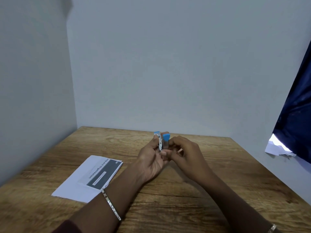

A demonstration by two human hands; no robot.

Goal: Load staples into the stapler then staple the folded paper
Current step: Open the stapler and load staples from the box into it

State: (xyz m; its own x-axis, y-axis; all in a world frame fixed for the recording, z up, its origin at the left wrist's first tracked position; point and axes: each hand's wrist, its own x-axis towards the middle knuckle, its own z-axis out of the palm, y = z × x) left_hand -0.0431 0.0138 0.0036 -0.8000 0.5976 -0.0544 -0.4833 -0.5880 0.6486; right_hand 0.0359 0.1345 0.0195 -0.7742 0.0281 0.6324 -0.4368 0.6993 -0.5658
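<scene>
A small blue and silver stapler (161, 140) is held upright above the middle of the wooden table (168, 199). Its blue top is swung apart from the metal body. My left hand (152, 158) grips the stapler from the left and below. My right hand (184, 152) touches it from the right, its fingertips pinched at the metal part; whether it holds staples is hidden. The folded paper (89, 178), white with a dark printed panel, lies flat on the table to the left of my left wrist.
Grey walls close the table at the back and left. A dark blue curtain (296, 115) hangs at the right, with crumpled white paper (277, 147) under its lower edge. Bracelets sit on both wrists.
</scene>
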